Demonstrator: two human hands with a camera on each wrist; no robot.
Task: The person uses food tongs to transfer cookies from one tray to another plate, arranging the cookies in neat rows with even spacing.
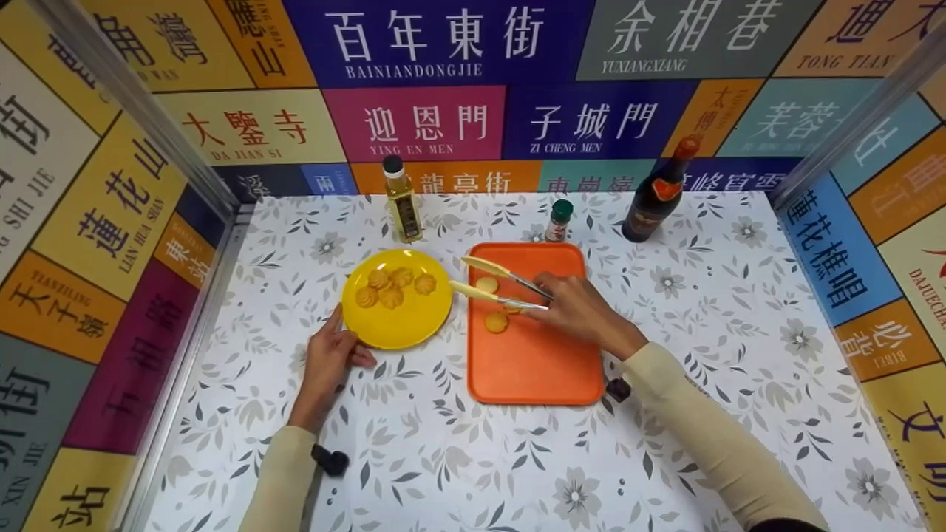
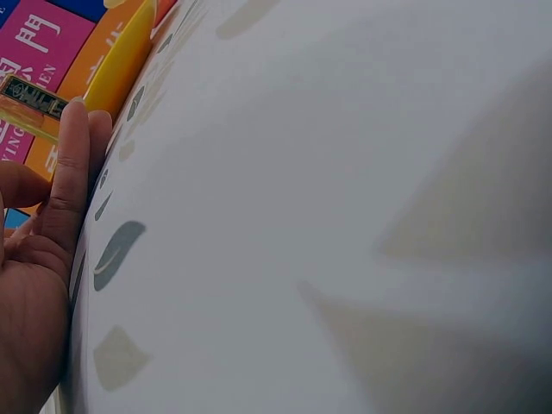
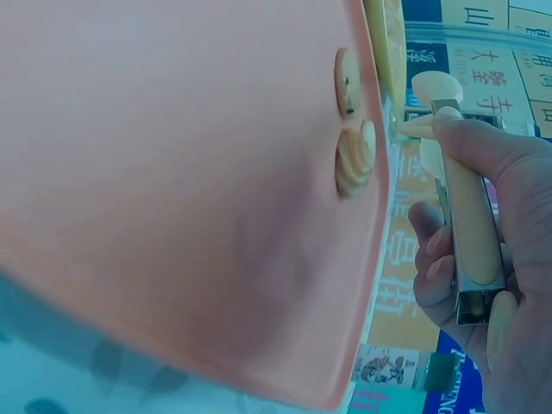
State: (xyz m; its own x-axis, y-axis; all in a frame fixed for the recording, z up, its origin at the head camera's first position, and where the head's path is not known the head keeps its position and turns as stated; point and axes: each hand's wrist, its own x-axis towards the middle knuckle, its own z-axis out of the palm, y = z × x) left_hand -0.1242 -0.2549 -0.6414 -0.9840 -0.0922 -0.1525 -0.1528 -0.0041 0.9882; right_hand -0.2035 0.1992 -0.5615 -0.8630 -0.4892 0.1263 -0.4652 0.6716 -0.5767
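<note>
My right hand [image 1: 580,307] grips a pair of tongs [image 1: 480,294] with cream tips and metal arms. Their tips are spread with nothing between them, over the gap between the yellow plate [image 1: 392,330] and the orange tray [image 1: 536,366]. Several swirled cookies [image 1: 392,297] are grouped on the plate. Three cookies are at the tray's left side, one a round cookie [image 1: 497,321] and another partly hidden by the tongs. My left hand [image 1: 330,358] touches the plate's lower left rim, its index finger [image 2: 72,159] straight along it in the left wrist view.
Behind the plate stands an oil bottle [image 1: 405,210] with a black cap. A small green-capped jar [image 1: 559,222] is just behind the tray, and a dark bottle [image 1: 650,207] with a red top stands farther right. Printed panels wall the table's back and sides.
</note>
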